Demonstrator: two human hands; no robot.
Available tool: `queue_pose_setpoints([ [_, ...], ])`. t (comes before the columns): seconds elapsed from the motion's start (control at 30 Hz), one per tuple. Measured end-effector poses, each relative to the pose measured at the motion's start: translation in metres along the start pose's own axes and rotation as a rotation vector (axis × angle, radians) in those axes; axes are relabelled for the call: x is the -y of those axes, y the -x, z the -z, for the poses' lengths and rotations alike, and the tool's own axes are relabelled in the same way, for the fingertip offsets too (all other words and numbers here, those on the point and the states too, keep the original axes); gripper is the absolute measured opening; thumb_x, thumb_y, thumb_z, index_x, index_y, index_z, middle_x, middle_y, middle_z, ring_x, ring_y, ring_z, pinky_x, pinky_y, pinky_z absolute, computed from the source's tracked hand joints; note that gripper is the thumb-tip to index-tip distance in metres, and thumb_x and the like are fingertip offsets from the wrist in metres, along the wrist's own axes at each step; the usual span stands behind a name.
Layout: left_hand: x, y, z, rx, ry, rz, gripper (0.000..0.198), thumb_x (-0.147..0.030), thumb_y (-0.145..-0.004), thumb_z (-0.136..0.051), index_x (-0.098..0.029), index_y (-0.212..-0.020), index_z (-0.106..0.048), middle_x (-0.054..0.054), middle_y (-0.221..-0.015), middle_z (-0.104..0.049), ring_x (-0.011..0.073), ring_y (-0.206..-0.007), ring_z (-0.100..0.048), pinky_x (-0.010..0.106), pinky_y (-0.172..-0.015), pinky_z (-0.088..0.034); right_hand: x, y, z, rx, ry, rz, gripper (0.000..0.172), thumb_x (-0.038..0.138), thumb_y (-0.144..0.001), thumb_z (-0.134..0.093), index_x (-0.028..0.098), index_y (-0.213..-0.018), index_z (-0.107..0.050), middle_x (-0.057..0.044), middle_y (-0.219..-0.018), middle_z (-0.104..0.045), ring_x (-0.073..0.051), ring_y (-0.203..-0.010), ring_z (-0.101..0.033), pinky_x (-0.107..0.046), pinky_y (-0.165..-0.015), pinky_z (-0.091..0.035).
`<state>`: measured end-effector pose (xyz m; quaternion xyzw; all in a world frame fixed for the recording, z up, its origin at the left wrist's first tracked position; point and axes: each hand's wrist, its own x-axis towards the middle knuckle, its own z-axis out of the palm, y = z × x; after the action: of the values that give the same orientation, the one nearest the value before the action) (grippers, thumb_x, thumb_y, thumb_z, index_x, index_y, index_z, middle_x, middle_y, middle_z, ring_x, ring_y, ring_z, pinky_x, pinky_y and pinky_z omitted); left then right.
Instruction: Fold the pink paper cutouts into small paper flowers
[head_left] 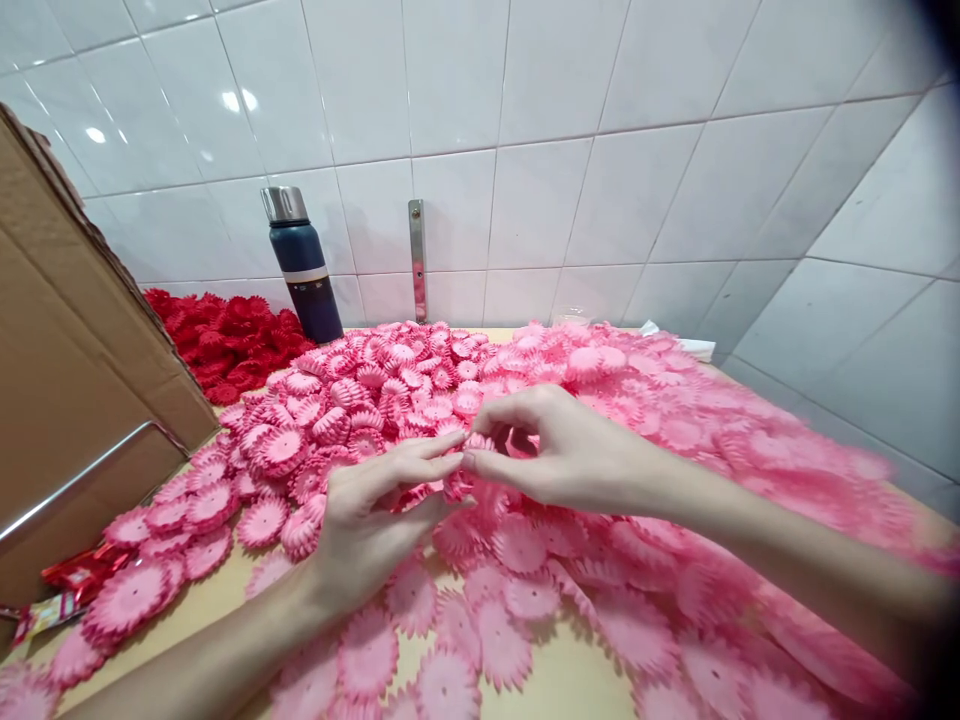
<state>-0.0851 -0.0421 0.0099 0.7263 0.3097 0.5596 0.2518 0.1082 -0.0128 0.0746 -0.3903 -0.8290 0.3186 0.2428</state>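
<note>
In front of me, at the middle of the view, my left hand (pixel 375 495) and my right hand (pixel 540 450) meet at the fingertips. Between them they pinch a small pink flower-shaped piece (pixel 456 486), mostly hidden by the fingers. My right thumb and index finger are curled together on its far side. The left fingers reach over it from the left, thumb underneath. All around lie loose pink scalloped discs (pixel 519 543), many with a small central hole. Behind my left hand is a heap of cupped pink flower pieces (pixel 390 380) with crimped edges.
A dark blue bottle (pixel 309 270) with a steel lid stands by the tiled wall (pixel 555 90). Red crimped pieces (pixel 232 340) are piled left of it. A cardboard box (pixel 90 310) borders the left side, with a red wrapper (pixel 86 568) beside it. A metal bracket (pixel 417 260) is fixed to the wall.
</note>
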Motion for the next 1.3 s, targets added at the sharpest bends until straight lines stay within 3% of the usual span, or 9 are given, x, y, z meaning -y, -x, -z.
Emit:
queue_pose_setpoints([
  [0.3,0.007,-0.002,0.003,0.107,-0.171,-0.320,0.048,0.007,-0.071,-0.068,-0.024,-0.107,-0.070,0.006,-0.119,-0.069,0.0216,-0.106,-0.068,0.035,-0.094,-0.056,0.002,0.003,-0.003,0.009,-0.075,-0.081,0.019,0.015,-0.077,-0.049,0.019,-0.061,-0.039,0.005,-0.056,-0.043,-0.008,-0.051,-0.040,-0.022,-0.044,-0.030],
  [0.43,0.015,-0.003,0.004,-0.011,-0.073,-0.115,0.044,0.004,-0.072,-0.070,-0.025,-0.104,-0.070,0.003,-0.116,-0.071,0.0192,-0.107,-0.067,0.030,-0.090,-0.059,0.007,0.004,0.003,-0.032,-0.157,-0.128,0.019,0.021,-0.083,-0.047,0.021,-0.068,-0.037,0.005,-0.061,-0.048,-0.008,-0.051,-0.041,-0.022,-0.043,-0.030],
  [0.53,0.014,-0.006,0.001,-0.103,-0.004,0.027,0.040,-0.002,-0.070,-0.075,-0.025,-0.103,-0.071,0.001,-0.110,-0.073,0.0183,-0.105,-0.068,0.028,-0.090,-0.059,0.003,0.003,0.013,-0.091,-0.020,-0.054,0.022,0.028,-0.084,-0.052,0.019,-0.066,-0.044,0.002,-0.062,-0.052,-0.010,-0.054,-0.046,-0.024,-0.048,-0.034],
  [0.67,0.006,-0.008,-0.003,-0.074,-0.003,0.124,0.042,-0.009,-0.071,-0.076,-0.027,-0.108,-0.071,0.001,-0.114,-0.071,0.0180,-0.102,-0.068,0.026,-0.085,-0.061,-0.010,0.000,0.028,-0.313,0.335,-0.006,0.021,0.035,-0.082,-0.059,0.015,-0.078,-0.062,-0.007,-0.076,-0.064,-0.019,-0.071,-0.058,-0.032,-0.063,-0.042],
  [0.73,0.002,-0.007,-0.005,-0.053,-0.015,0.140,0.042,-0.010,-0.071,-0.076,-0.030,-0.107,-0.071,0.000,-0.113,-0.070,0.0156,-0.096,-0.070,0.022,-0.080,-0.062,-0.013,-0.001,0.033,-0.361,0.376,0.005,0.022,0.035,-0.080,-0.062,0.014,-0.084,-0.065,-0.009,-0.085,-0.067,-0.021,-0.077,-0.060,-0.034,-0.068,-0.044],
  [0.8,0.001,-0.006,-0.006,-0.036,-0.010,0.140,0.042,-0.008,-0.071,-0.076,-0.032,-0.106,-0.072,-0.003,-0.105,-0.073,0.0118,-0.084,-0.072,0.018,-0.076,-0.062,-0.012,0.000,0.034,-0.316,0.275,0.026,0.015,0.030,-0.080,-0.063,0.015,-0.084,-0.065,-0.008,-0.088,-0.068,-0.019,-0.078,-0.061,-0.033,-0.069,-0.046],
  [0.9,0.000,-0.005,-0.006,-0.012,0.019,0.147,0.045,-0.005,-0.071,-0.075,-0.033,-0.107,-0.072,-0.005,-0.096,-0.076,0.0091,-0.072,-0.073,0.015,-0.072,-0.062,-0.004,0.000,0.029,-0.097,-0.024,0.007,0.003,0.018,-0.078,-0.063,0.017,-0.080,-0.062,-0.004,-0.084,-0.069,-0.015,-0.076,-0.064,-0.027,-0.066,-0.049],
  [0.97,0.002,-0.005,-0.005,-0.008,0.035,0.156,0.045,-0.004,-0.071,-0.074,-0.033,-0.106,-0.072,-0.005,-0.096,-0.076,0.0097,-0.072,-0.073,0.015,-0.071,-0.063,0.000,-0.001,0.023,0.021,-0.184,-0.037,0.007,0.014,-0.076,-0.064,0.017,-0.079,-0.059,-0.004,-0.082,-0.070,-0.015,-0.076,-0.065,-0.026,-0.066,-0.051],
  [1.3,0.007,0.000,-0.004,0.013,0.027,0.178,0.037,-0.011,-0.072,-0.076,-0.025,-0.106,-0.073,0.004,-0.106,-0.075,0.0204,-0.089,-0.073,0.030,-0.080,-0.064,-0.009,-0.003,0.011,0.163,-0.435,-0.141,0.018,0.021,-0.073,-0.072,0.017,-0.076,-0.055,-0.007,-0.082,-0.071,-0.017,-0.073,-0.065,-0.029,-0.065,-0.050],
])
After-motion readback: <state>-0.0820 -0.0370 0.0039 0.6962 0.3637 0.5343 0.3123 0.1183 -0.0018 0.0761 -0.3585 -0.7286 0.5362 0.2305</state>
